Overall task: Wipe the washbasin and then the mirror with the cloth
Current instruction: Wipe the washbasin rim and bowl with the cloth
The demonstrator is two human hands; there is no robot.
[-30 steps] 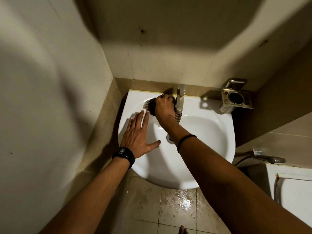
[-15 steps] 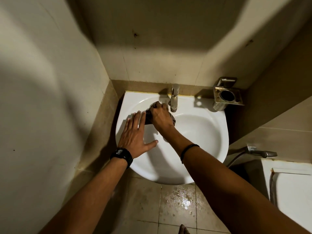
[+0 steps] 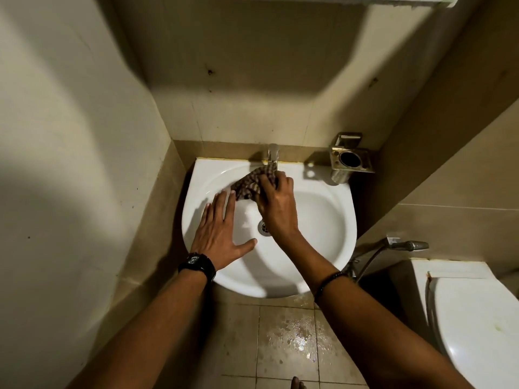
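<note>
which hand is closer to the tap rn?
Right. The right hand grips the cloth just below the tap. The left hand lies flat on the left side of the washbasin, farther off.

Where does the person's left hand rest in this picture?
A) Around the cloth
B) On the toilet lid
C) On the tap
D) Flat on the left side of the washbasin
D: the left hand lies flat, fingers straight, on the washbasin, while the right hand grips the cloth.
</note>
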